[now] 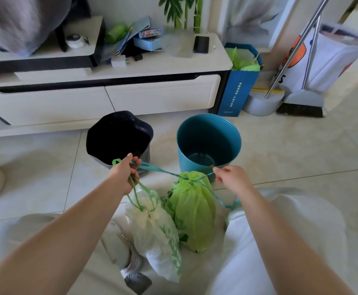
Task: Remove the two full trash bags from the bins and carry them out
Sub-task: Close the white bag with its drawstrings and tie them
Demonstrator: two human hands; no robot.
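Left hand (125,173) grips both drawstrings, right hand (230,175) pinches teal cord, cinching crinkly green plastic bag (193,211) w/ translucent white bag (154,228) for carrying.

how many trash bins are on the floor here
2. A black plastic bin stands left, before the white cabinet; a round teal plastic bin stands right of it. Both look emptied. None seems hidden.
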